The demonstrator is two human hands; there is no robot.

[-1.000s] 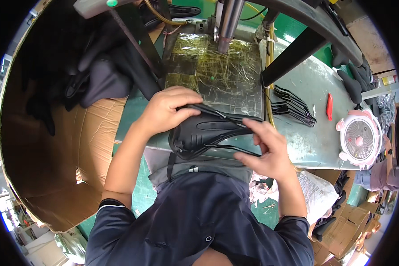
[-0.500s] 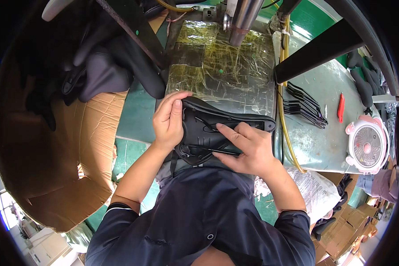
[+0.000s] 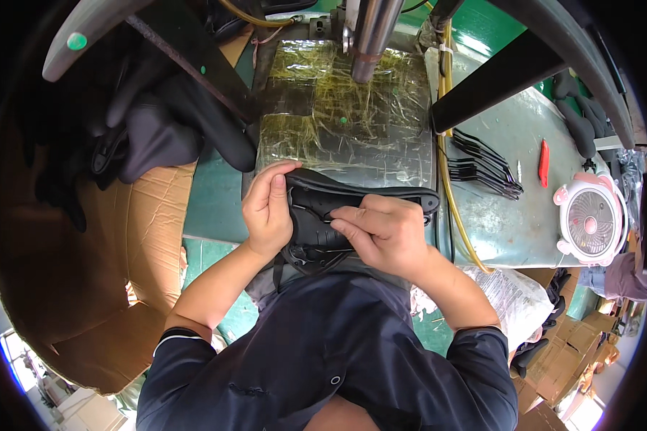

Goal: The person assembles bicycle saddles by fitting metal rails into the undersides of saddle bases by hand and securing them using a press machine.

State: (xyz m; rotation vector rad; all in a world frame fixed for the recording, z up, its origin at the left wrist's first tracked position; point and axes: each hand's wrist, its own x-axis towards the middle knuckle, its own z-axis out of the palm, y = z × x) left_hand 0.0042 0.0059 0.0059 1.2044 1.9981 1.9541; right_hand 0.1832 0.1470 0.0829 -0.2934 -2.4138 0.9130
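Observation:
A black bicycle saddle (image 3: 310,228) lies underside up against my lap, its narrow nose to the right. My left hand (image 3: 267,208) is wrapped round the wide rear end, thumb and fingers on its edge. Over the middle of the underside, my right hand (image 3: 384,233) pinches a thin black saddle rail with thumb and forefinger. Part of that rail and much of the saddle are hidden behind my right hand. Another stretch of dark rail shows near the saddle's rear, close to my body.
Ahead stands a tape-covered plate (image 3: 323,136) beneath a metal press rod (image 3: 366,54). Several black rails (image 3: 485,169) lie on the green table right of a yellow hose (image 3: 449,187), with a red-handled tool (image 3: 543,164) and a pink fan (image 3: 591,215). Dark saddles (image 3: 162,136) fill a cardboard box (image 3: 154,237) at left.
My right hand has closed from spread fingers to a pinch on the rail and turned over the saddle. My left hand keeps its hold. The whole view has shifted slightly.

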